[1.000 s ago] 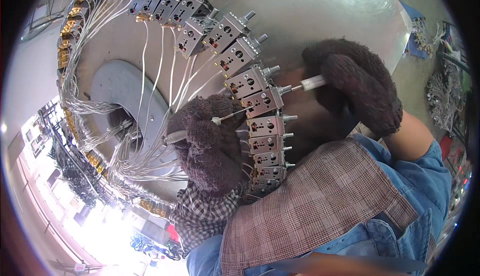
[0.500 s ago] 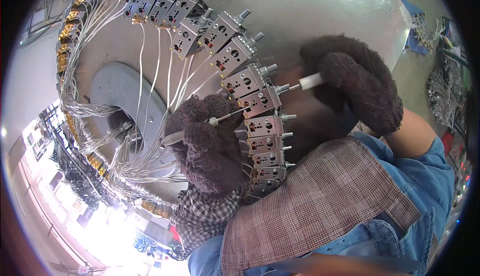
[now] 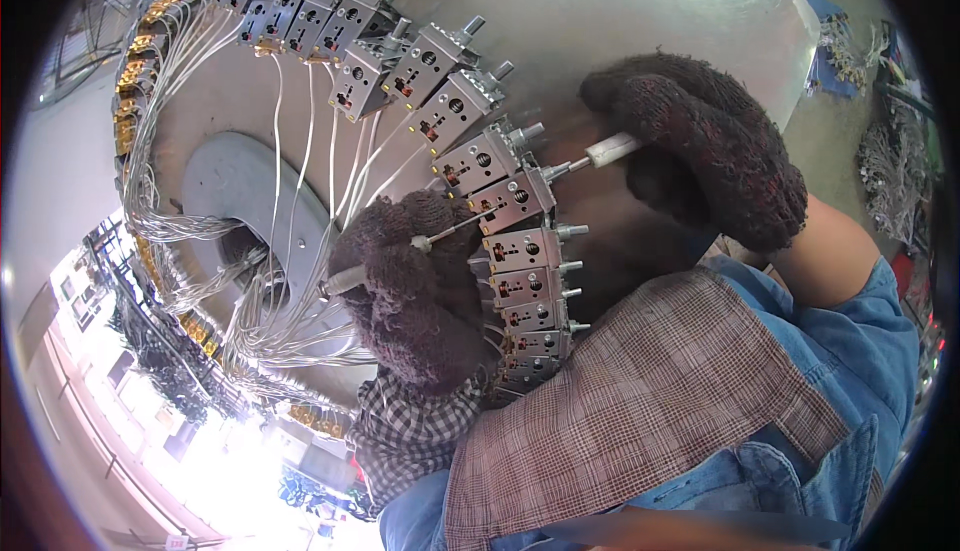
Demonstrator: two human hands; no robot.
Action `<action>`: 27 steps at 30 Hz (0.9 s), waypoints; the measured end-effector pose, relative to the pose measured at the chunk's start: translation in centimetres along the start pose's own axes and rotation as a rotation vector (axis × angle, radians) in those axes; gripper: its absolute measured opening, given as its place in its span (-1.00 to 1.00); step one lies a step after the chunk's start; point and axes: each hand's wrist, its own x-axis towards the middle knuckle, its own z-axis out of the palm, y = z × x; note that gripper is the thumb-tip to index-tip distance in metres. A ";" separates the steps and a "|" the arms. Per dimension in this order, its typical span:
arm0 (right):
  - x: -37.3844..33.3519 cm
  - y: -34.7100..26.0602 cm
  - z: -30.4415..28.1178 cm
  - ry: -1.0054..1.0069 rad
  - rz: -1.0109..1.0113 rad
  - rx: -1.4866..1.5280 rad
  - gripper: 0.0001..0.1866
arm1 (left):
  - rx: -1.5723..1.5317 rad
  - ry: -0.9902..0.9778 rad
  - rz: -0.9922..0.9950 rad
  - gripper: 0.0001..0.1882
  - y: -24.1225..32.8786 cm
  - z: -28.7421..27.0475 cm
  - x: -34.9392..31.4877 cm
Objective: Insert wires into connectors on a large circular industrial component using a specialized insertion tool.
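My left hand (image 3: 410, 301), in a dark knitted glove, is closed round a thin screwdriver (image 3: 455, 228) with a pale handle. Its slim shaft reaches the slotted face of one small metal switch box (image 3: 513, 203). On the outer side of that same box, my right hand (image 3: 720, 156), gloved alike, grips a second tool with a white handle (image 3: 612, 149). This tool's metal shaft lines up with the threaded stem of the box; its exact tip is too small to make out. Glove fabric hides most of the fingers.
Several similar boxes (image 3: 455, 106) stand in a curved row on a round metal table (image 3: 600, 11). White wires (image 3: 275, 336) run from them to an opening in a raised grey disc (image 3: 205, 176). Brass-coloured parts (image 3: 127, 116) line the far left rim. Bundled wires (image 3: 890, 186) hang at the right.
My right hand has turned a little and shifted slightly up and left with its white-handled tool. The row of boxes appears slightly shifted left. My left hand keeps nearly the same pose.
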 end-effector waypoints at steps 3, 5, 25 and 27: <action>0.3 -2.2 0.9 0.074 0.380 0.306 -0.61 | -0.016 0.092 0.006 -0.66 0.0 0.1 -0.2; -0.4 -1.0 0.9 0.095 0.251 0.191 -0.60 | -0.132 0.065 -0.053 -0.68 0.2 0.6 -0.1; -0.6 0.1 0.5 0.039 0.108 0.160 -0.57 | -0.067 0.057 -0.010 -0.66 0.2 0.4 -0.1; -0.9 -0.1 1.0 0.125 0.132 0.156 -0.61 | -0.081 0.060 -0.045 -0.65 0.2 0.6 -0.2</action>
